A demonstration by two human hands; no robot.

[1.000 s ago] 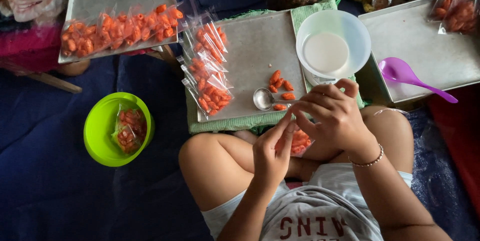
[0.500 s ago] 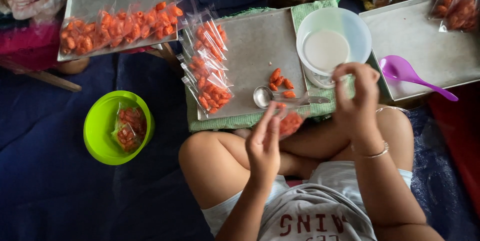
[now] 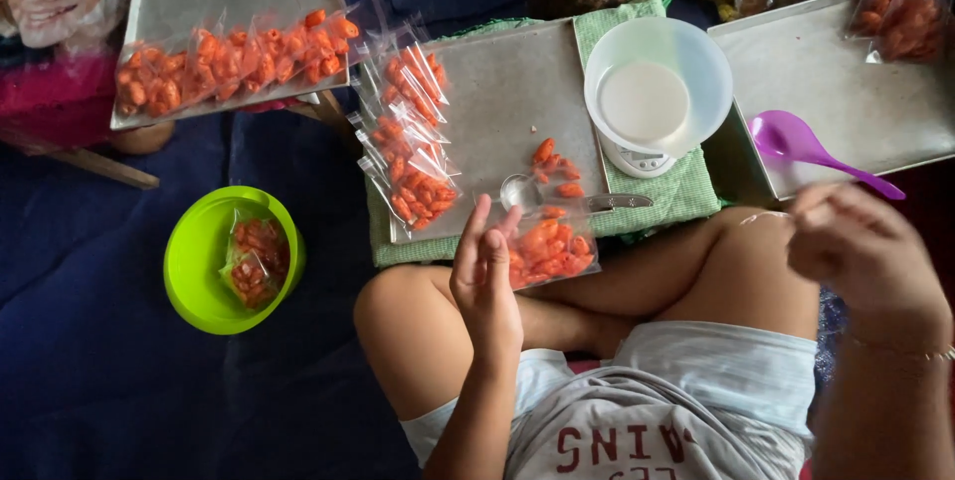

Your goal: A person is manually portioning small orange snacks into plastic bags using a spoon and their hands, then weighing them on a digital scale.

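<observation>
A green bowl (image 3: pixel 189 261) with small packets is seen left of the fingers, a white bowl (image 3: pixel 657 52) on a scale beyond them, a purple spoon (image 3: pixel 806 147) further right.

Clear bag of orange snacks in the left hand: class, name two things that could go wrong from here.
1. The left hand holds the clear bag only at one edge, over the lap; it might slip and spill.
2. The metal spoon juts off the tray edge just beside the bag; a nudge could knock it off.
</observation>
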